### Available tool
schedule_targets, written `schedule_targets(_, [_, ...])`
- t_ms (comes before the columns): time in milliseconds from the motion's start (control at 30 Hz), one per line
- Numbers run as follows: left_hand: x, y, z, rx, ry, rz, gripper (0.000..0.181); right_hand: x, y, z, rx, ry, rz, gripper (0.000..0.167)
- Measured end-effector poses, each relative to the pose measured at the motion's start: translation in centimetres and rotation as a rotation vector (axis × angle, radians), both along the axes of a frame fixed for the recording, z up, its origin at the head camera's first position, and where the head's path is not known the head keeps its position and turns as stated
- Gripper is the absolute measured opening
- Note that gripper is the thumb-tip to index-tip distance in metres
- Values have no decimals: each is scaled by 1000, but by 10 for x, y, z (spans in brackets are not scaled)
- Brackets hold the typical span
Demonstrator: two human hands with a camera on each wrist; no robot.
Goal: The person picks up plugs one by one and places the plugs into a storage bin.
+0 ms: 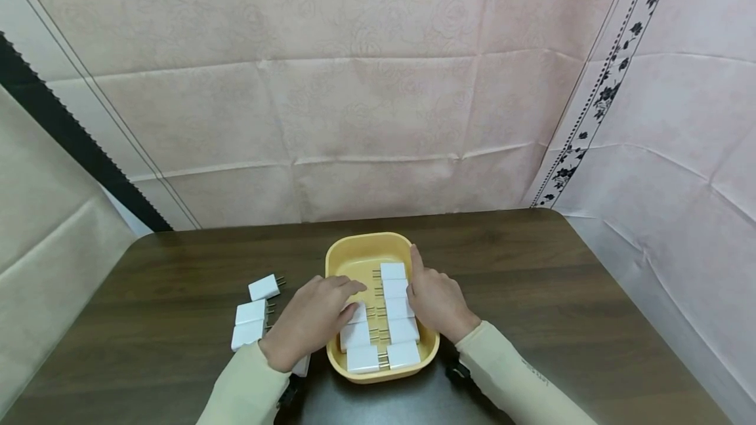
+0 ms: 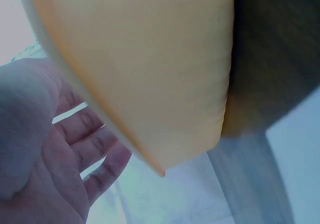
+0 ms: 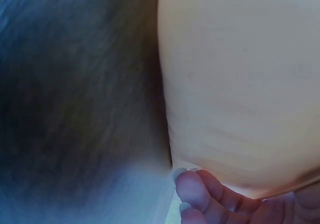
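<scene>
A yellow plastic tray (image 1: 354,248) holds two columns of white charger plugs (image 1: 403,330), their metal pins pointing inward. My left hand (image 1: 315,310) reaches over the tray's left rim, with thumb and forefinger spread around the top white plug (image 1: 358,311) of the left column; its fingers look relaxed, and whether they touch that plug is partly hidden. In the left wrist view, several loosely bent fingers (image 2: 92,144) show beside the tray wall (image 2: 145,74). My right hand (image 1: 440,297) grips the tray's right rim, and its curled fingertips (image 3: 192,189) rest against the outer wall (image 3: 240,84).
On the dark wooden table (image 1: 177,320), left of the tray, lie several loose white plugs (image 1: 251,311), one of them turned askew (image 1: 264,288). Another white plug (image 1: 302,366) is partly hidden under the left wrist. Pale patterned cloth (image 1: 366,110) hangs behind the table.
</scene>
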State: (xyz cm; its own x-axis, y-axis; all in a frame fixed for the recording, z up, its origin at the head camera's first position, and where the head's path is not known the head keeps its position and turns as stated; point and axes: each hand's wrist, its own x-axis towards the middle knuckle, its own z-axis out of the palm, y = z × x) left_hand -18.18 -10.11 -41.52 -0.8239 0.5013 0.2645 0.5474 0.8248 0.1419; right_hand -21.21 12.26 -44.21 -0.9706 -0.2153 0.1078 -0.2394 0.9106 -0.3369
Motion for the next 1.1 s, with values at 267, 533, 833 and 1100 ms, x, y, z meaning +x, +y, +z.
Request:
schedule_targets(267, [-3, -14, 8, 68, 21, 52, 25, 0, -1, 0, -9, -5, -2, 71])
schedule_targets(533, [-12, -31, 11, 77, 81, 142, 25, 0, 0, 0, -6, 7, -3, 71])
schedule_targets(833, [-20, -43, 8, 59, -11, 205, 30, 1, 1, 0, 0, -10, -10, 72])
schedule_targets(1100, [-23, -58, 7, 24, -65, 251, 34, 0, 0, -1, 9, -6, -6, 72])
